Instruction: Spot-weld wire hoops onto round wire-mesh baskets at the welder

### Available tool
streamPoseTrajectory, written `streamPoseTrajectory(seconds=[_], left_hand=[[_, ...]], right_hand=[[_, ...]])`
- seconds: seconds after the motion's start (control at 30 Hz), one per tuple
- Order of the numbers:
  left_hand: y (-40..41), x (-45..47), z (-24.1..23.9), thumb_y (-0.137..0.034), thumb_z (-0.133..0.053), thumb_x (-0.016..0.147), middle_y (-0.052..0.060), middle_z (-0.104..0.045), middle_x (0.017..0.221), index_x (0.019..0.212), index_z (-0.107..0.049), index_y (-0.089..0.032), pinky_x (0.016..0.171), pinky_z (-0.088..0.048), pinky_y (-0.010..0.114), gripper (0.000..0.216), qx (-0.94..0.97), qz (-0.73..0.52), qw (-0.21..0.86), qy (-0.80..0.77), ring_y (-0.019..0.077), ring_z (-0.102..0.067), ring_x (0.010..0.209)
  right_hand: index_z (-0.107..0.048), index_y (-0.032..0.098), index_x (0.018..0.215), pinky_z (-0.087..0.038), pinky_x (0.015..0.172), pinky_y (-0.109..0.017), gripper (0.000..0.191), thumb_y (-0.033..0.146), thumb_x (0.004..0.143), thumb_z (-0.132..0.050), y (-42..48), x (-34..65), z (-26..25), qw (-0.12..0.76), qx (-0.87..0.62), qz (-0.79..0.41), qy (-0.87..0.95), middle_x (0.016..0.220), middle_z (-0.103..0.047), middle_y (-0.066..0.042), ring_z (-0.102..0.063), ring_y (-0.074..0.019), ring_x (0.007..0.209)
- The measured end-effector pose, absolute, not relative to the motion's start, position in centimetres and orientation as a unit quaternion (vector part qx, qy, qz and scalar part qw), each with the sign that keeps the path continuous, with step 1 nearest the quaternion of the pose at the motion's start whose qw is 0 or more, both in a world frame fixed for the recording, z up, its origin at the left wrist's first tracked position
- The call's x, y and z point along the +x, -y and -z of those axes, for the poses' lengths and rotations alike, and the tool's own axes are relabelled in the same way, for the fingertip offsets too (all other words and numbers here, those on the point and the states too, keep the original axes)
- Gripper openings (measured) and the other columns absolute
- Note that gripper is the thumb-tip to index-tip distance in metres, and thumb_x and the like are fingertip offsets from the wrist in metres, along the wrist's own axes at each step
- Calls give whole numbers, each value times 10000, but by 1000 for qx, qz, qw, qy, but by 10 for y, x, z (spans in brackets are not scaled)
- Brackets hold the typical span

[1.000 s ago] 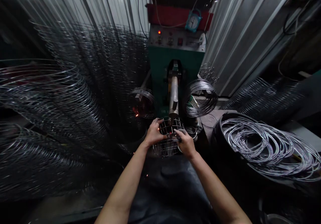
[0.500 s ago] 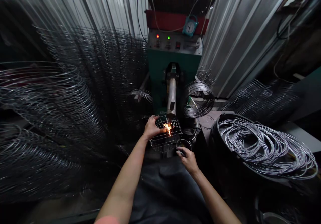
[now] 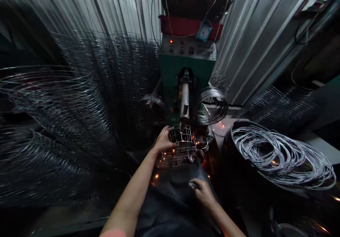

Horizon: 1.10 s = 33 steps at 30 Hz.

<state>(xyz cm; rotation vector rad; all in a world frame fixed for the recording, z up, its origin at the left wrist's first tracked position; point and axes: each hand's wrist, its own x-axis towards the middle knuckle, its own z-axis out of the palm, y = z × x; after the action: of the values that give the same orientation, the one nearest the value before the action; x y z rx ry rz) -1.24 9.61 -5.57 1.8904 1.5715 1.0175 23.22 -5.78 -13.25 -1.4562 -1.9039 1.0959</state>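
My left hand (image 3: 164, 141) grips the left side of a small wire basket (image 3: 183, 136), thumb and fingers on its wires. The basket sits under the tip of a welding machine's metal arm (image 3: 185, 100). Orange sparks are scattered around it. My right hand (image 3: 202, 191) is closed, lower and to the right of the basket, just above the dark apron (image 3: 170, 191) over my lap. Something small and dark shows at its fingers, too unclear to name.
The green machine (image 3: 172, 68) stands ahead, with a clock (image 3: 204, 30) on its front. Wire coils (image 3: 212, 104) hang beside its arm. At right a black tub (image 3: 233, 130) holds loose wire rings (image 3: 281, 155). Tall stacks of wire rings (image 3: 61, 99) crowd the left.
The bright flare at the basket has broken into scattered sparks, and the machine's green light has gone out. My right hand has drawn back toward my lap; my left still holds the basket.
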Motion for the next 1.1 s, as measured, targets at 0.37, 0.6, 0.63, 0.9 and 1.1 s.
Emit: streamPoseTrajectory(seconds=[0.37,0.6,0.63,0.9,1.1], left_hand=[[-77,-10,58,-254,-834,456,151,-380,1395,1246,-504,-154,1091,-314,435,862,700,-365,230,-569,326,-355,1312],[-109,-8,55,-258,-845,444,138,-440,1334,1197,-521,-157,1075,-329,415,826,655,-380,199,-622,306,-400,1277],[-112,-8,56,-265,-844,450,134,-451,1323,1193,-522,-163,1068,-334,420,816,651,-382,190,-627,308,-403,1272],[-116,-6,53,-319,-833,494,141,-475,1278,1190,-514,-149,1022,-375,389,784,627,-370,167,-665,299,-450,1216],[-115,-4,46,-344,-832,503,99,-529,1155,1132,-539,-177,956,-419,388,713,631,-376,146,-663,296,-492,1140]], right_hand=[[-680,182,796,-422,683,-261,225,194,757,-460,88,234,125,186,-542,-433,696,810,-693,-46,-626,-201,786],[-687,173,802,-426,683,-268,234,221,763,-461,82,231,128,191,-547,-430,692,808,-695,-56,-627,-211,784],[-688,173,804,-427,684,-268,236,224,765,-462,82,231,131,192,-548,-429,692,808,-696,-56,-628,-211,785],[-690,167,797,-430,688,-284,257,267,774,-455,80,233,142,201,-548,-432,687,801,-694,-69,-628,-223,783],[-689,161,801,-427,685,-287,272,270,769,-443,81,231,149,199,-549,-440,682,802,-693,-72,-628,-224,782]])
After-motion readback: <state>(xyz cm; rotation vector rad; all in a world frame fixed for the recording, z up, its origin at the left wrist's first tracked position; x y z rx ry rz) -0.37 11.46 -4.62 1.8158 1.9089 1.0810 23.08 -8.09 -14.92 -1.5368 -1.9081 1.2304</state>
